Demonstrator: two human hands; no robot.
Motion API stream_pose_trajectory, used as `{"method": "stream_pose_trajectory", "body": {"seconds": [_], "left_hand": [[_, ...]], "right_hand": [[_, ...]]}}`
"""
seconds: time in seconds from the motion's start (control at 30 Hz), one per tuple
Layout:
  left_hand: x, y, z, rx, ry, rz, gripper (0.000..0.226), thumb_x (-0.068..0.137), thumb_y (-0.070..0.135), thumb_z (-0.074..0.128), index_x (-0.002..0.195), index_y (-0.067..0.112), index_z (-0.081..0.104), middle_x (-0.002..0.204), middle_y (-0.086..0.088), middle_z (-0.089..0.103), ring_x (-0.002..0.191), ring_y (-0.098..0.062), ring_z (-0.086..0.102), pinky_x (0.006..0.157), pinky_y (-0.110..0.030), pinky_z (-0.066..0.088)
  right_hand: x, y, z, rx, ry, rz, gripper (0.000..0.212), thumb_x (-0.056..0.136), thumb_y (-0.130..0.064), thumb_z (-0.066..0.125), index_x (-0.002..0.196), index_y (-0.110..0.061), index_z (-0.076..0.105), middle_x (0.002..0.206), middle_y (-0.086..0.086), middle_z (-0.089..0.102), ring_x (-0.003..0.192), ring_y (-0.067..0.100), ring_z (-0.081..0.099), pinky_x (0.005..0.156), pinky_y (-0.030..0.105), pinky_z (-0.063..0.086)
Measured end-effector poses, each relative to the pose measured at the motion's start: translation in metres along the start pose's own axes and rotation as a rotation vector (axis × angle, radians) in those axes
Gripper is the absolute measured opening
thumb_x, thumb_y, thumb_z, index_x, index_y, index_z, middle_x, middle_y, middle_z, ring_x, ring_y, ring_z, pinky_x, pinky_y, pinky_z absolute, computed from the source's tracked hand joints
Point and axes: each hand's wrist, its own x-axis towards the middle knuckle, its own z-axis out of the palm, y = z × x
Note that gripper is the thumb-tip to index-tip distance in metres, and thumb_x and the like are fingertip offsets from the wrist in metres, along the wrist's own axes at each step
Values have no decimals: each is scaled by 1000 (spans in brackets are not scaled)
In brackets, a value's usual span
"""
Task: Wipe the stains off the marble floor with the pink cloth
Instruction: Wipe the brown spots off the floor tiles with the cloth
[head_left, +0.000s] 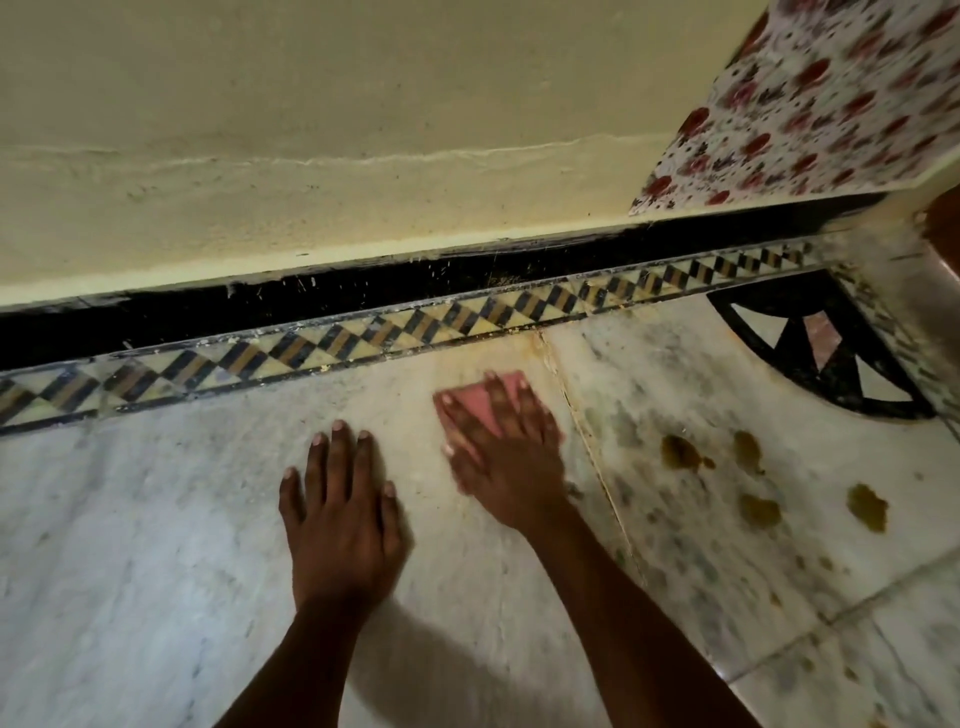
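Fingers (right, seemingly flat) on pink cloth near border.

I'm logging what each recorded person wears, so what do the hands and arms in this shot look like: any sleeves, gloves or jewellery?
Both forearms are bare as far as the frame shows, with no sleeves. The left hand and right hand wear no gloves, and no rings, bracelets or watch show. The nails on the fingers are short and unpainted. The right hand is motion-blurred, so small details there are unclear.

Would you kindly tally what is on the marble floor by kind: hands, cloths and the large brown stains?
Hands: 2, the left hand and the right hand
Pink cloth: 1
Large brown stains: 4
Total: 7
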Motion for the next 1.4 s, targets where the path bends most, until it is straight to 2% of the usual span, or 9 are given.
{"method": "stream_pose_trajectory", "body": {"seconds": [0.1,0.23,0.47,0.7,0.9,1.03,1.13,1.3,1.4], "left_hand": [[0,-1,2,11,3,8,68,107,45,27,170,19,22,180,-8,10,167,-29,9,132,-58,11],[1,-4,7,20,-5,24,69,107,46,25,171,20,18,181,-8,6,168,-27,3,133,-56,7],[-1,-2,4,21,13,1,68,108,45,25,170,19,20,181,-8,8,167,-28,6,132,-59,12],[1,-1,6,13,-6,17,67,109,46,25,171,19,17,181,-9,6,168,-29,5,133,-58,7],[-2,-1,-9,-17,-32,7,66,110,44,24,170,16,19,180,-10,12,167,-29,8,133,-59,11],[-8,-6,-20,-185,44,-1,62,110,36,33,165,8,32,175,-14,29,162,-31,27,131,-57,24],[-7,-33,-31,-235,133,21,61,106,36,41,159,6,45,170,-16,39,157,-33,35,129,-55,30],[8,-116,-43,4,157,-92,66,108,46,27,165,13,34,177,-10,26,164,-30,22,133,-53,16],[10,-122,-43,-22,147,-134,66,110,44,23,166,12,32,176,-12,26,164,-30,22,133,-55,19]], "right_hand": [[-21,50,-5,-17,101,273,69,103,-76,28,164,-60,0,181,8,3,165,44,7,128,66,18],[85,62,-33,285,135,843,73,103,-76,24,165,-54,-8,179,14,-17,160,55,-16,126,73,-4],[14,-27,5,4,30,114,68,104,-75,24,163,-61,-5,181,3,-9,165,44,-9,128,67,8],[60,12,-8,199,89,709,70,104,-77,21,164,-57,-7,180,12,-15,160,56,-15,125,75,-4],[10,-54,2,2,-128,16,63,106,-70,16,162,-61,-12,179,2,-21,161,49,-21,128,73,0],[-54,-29,14,43,-36,191,62,101,-71,12,162,-64,3,182,2,-2,165,44,-3,128,71,10],[4,-47,5,156,-4,468,64,105,-72,19,163,-61,-4,181,6,-14,162,49,-16,128,72,-1],[8,-142,30,22,-30,48,62,106,-71,19,162,-60,-6,180,4,-15,163,49,-13,128,69,-2],[-63,-118,42,-22,13,-73,63,104,-68,22,162,-64,1,182,4,4,165,44,5,128,67,16]]}}
